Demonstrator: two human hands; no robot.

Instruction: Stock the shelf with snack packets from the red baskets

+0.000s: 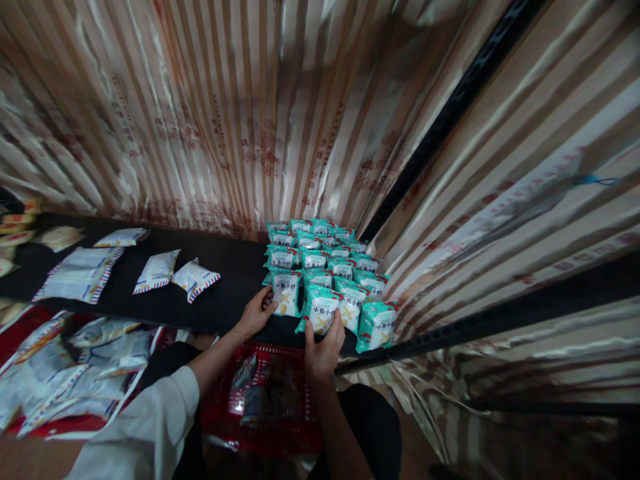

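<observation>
Several green-and-white snack bags (313,259) stand upright in close rows on a black shelf (235,263). At the front left corner of the rows, my left hand (257,312) has its fingers and thumb closed on the left edge of one snack bag (287,293). My right hand (325,347) grips another snack bag (321,308) at the front, thumb on its left side and fingers on its right. That bag leans slightly and partly covers its neighbours. Beside it, a further snack bag (377,327) stands at the front right corner.
White bags with striped edges (80,275) lie on the shelf to the left. Below are a red basket (313,393) with packets inside and a red bag (50,313) full of white packets. Striped sheeting (225,120) hangs behind; a dark metal post (435,140) rises at right.
</observation>
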